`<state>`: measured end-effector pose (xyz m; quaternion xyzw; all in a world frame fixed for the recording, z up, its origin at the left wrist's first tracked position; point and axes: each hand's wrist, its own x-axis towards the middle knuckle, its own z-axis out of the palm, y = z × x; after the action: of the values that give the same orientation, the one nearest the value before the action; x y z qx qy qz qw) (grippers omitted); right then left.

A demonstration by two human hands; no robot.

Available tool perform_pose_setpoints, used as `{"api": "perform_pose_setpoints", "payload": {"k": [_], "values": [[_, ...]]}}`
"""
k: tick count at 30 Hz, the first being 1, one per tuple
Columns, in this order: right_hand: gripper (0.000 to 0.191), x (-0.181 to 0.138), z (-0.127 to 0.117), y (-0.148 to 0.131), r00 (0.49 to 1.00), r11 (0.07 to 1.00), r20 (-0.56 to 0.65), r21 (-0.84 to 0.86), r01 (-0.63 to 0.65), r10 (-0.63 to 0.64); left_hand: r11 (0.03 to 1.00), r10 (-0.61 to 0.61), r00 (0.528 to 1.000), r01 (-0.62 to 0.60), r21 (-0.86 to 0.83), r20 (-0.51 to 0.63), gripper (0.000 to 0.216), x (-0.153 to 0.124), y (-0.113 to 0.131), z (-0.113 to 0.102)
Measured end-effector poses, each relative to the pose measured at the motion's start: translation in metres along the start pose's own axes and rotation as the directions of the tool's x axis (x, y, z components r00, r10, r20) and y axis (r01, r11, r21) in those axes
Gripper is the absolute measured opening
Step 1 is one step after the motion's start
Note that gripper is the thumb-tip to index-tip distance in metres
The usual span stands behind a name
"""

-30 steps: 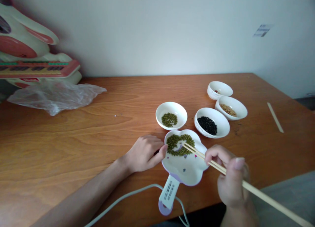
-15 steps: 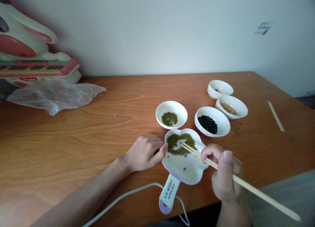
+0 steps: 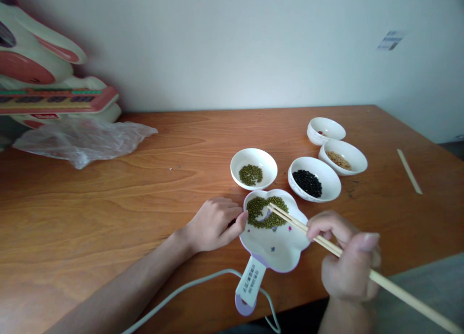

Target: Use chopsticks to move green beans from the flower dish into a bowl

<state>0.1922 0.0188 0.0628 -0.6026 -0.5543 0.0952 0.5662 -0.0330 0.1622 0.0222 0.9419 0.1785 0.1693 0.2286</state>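
Observation:
A white flower-shaped dish (image 3: 286, 254) with a purple-edged handle lies on the table, green mung beans (image 3: 255, 207) in its far half. My left hand (image 3: 218, 224) rests at its left edge, fingers curled and thumb on the rim. In my right hand (image 3: 350, 256) is a pair of wooden chopsticks (image 3: 295, 222), their tips close together over the beans. I cannot make out any bean between the tips. Just behind the dish stands a white bowl (image 3: 270, 167) of mung beans. To its right a second bowl (image 3: 331, 181) contains black beans (image 3: 307, 183).
Two more white bowls stand farther back right, one with tan grains (image 3: 338, 160). A pale strip (image 3: 409, 171) lies at the right. A clear plastic bag (image 3: 90, 140) and a toy keyboard (image 3: 58, 99) are at the left. A white cable (image 3: 188, 282) passes beneath the dish handle.
My right hand has moved right and turned, drawing the chopsticks slightly back; their tips now sit a little farther up and right over the beans. My left hand stays at the rim.

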Motion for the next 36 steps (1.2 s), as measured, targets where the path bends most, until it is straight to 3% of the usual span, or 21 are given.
{"api": "perform_pose_setpoints", "payload": {"k": [6,11,14,18,22,29,36], "values": [[0.073,0.030,0.021,-0.009,0.981,0.997,-0.192,0.075,0.034,-0.019,1.000,0.000,1.000,0.000,0.002,0.009,0.049,0.000,0.000,0.000],[0.074,0.047,0.031,-0.012,0.989,0.997,-0.140,0.068,-0.040,0.049,1.000,0.000,1.000,0.000,0.002,-0.003,0.049,-0.001,-0.001,0.000],[0.078,0.035,0.016,-0.005,0.993,0.999,-0.113,0.030,-0.024,0.027,1.000,-0.004,1.000,0.004,0.008,0.001,0.049,-0.001,-0.002,0.002],[0.083,0.006,-0.005,0.009,0.999,0.999,0.016,-0.015,-0.049,0.049,1.000,-0.011,1.000,0.011,0.003,0.008,0.048,-0.001,-0.002,0.002],[0.084,-0.015,-0.006,0.021,0.993,0.993,0.056,0.053,-0.102,0.099,1.000,-0.013,1.000,0.013,-0.002,0.011,0.047,0.000,-0.001,0.000],[0.066,-0.030,0.008,0.040,0.978,0.938,-0.103,0.318,-0.139,0.179,1.000,-0.022,0.999,0.022,0.003,0.023,0.047,0.000,-0.002,0.001],[0.052,-0.036,0.009,0.043,0.974,0.955,-0.199,0.291,-0.046,0.108,1.000,-0.026,0.999,0.027,-0.006,0.031,0.046,-0.001,-0.002,0.000]]}}
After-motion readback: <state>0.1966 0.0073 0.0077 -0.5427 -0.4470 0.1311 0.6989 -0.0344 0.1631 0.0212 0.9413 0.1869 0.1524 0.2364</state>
